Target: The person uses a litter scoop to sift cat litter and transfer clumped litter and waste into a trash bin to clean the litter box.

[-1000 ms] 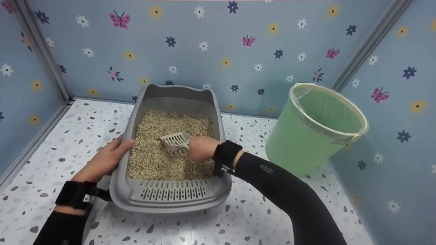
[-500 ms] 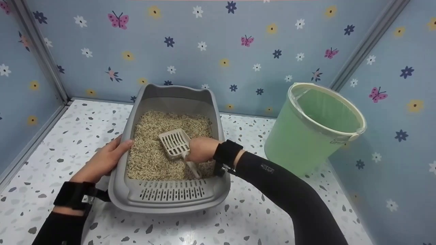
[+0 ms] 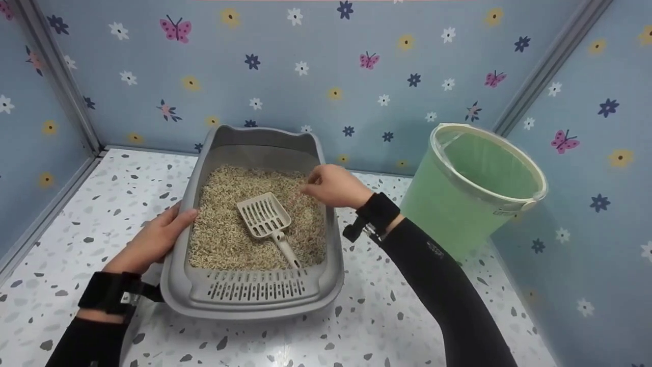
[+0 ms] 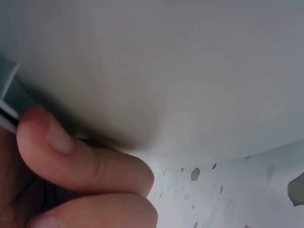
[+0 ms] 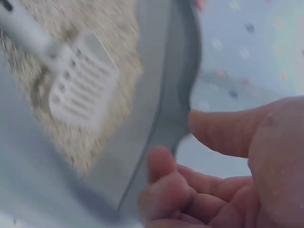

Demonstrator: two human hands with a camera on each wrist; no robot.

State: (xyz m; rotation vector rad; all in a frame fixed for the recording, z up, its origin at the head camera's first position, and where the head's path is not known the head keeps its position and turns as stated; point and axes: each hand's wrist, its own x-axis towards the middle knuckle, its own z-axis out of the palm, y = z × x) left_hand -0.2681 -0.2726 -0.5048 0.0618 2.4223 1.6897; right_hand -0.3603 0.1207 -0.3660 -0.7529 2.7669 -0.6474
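A grey litter box (image 3: 254,310) full of tan pellet litter (image 3: 224,229) stands on the floor. My left hand (image 3: 155,239) grips its left side, thumb over the rim; in the left wrist view the fingers (image 4: 104,171) curl against the outer wall. On the litter lies a beige slotted litter scoop (image 3: 265,216), its handle pointing toward the box's perforated front. Above the box's right rim hovers my right hand (image 3: 336,186), holding nothing. From the right wrist, its thumb and loosely bent fingers are apart, with the scoop (image 5: 83,85) beyond them.
A green bin (image 3: 443,214) with a cream rim and a clear liner stands to the right of the box. Flower-patterned blue walls (image 3: 326,51) enclose the back and sides. The speckled white floor (image 3: 377,316) extends around the box.
The scoop has been turned flat and laid on the litter. My right hand has let go of its handle and moved up and right to the rim. My left hand stays put.
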